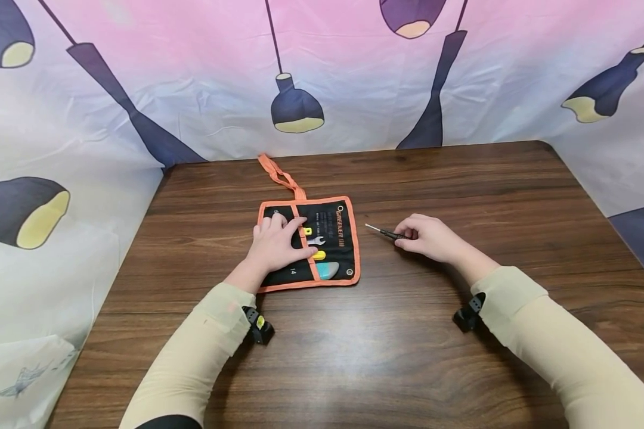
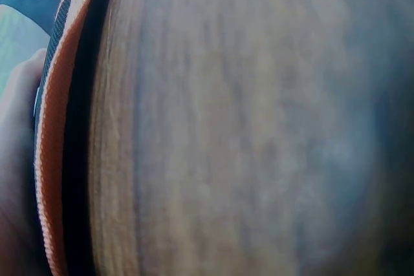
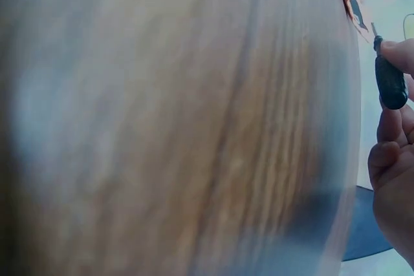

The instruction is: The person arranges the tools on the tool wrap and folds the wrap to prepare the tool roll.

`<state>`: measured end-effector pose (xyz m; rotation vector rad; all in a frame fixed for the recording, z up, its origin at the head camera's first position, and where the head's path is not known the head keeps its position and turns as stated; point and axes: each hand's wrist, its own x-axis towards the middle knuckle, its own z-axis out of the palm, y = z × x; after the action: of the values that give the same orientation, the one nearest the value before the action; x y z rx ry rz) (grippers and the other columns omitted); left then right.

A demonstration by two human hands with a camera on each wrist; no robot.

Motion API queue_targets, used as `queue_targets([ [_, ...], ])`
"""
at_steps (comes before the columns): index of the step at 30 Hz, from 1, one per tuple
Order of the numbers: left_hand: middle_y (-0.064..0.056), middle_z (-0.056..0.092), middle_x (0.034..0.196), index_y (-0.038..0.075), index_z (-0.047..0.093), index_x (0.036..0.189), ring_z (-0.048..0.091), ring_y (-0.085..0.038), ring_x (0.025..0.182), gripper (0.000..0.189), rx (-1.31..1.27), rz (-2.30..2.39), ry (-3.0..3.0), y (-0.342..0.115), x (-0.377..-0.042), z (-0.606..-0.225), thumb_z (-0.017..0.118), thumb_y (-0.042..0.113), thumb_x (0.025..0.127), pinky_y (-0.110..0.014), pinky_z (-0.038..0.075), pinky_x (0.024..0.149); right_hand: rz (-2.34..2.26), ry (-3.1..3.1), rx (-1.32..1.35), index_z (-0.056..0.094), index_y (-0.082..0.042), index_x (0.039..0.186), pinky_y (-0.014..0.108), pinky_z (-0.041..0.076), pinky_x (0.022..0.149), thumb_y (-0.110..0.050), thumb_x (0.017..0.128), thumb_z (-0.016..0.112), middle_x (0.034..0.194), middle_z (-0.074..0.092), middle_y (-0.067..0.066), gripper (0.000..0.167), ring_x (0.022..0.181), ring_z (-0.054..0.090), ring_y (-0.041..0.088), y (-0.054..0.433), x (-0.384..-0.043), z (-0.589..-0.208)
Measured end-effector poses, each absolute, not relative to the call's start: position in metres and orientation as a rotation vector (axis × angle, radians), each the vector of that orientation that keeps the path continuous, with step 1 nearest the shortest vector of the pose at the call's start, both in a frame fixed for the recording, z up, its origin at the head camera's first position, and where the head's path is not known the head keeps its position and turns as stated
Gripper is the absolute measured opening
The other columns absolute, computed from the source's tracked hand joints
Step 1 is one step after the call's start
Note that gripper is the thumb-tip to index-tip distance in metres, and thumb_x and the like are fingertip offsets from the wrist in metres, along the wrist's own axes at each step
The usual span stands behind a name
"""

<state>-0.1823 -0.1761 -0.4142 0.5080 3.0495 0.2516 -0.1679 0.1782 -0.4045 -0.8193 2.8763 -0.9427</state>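
A black tool pouch (image 1: 288, 277) with orange edging lies flat on the table. My left hand (image 1: 273, 244) rests on its left part, thumb and index finger spread apart near the orange band of the pocket. Tool ends stick out of the pocket: the head of a wrench (image 1: 316, 241), yellow pieces (image 1: 319, 255) and a teal-and-grey piece (image 1: 328, 270). To the right of the pouch, my right hand (image 1: 426, 238) pinches a small screwdriver (image 1: 389, 234) by its black handle, its shaft pointing left toward the pouch. The right wrist view shows the screwdriver handle (image 3: 390, 82) between thumb and fingers.
An orange strap (image 1: 279, 173) runs from the pouch toward the back of the table. The dark wooden table (image 1: 343, 357) extends around both hands. A curtain (image 1: 220, 113) printed with lamps hangs along the table's back and sides.
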Motion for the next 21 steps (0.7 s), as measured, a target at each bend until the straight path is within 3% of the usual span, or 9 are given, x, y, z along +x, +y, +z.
queue_targets([
  [21,-0.01,0.041,0.114,0.02,0.041,0.139,0.033,-0.028,0.09,0.089,0.47,0.284,3.067,-0.175,-0.182,-0.416,0.05,0.079,0.072,-0.044,0.027,0.075,-0.896,2.837,-0.782,0.068,-0.01,0.099,0.034,0.042,0.068,-0.021,0.085,0.067,0.084,0.056,0.002,0.017,0.074,0.051,0.016,0.146,-0.192,-0.395],
])
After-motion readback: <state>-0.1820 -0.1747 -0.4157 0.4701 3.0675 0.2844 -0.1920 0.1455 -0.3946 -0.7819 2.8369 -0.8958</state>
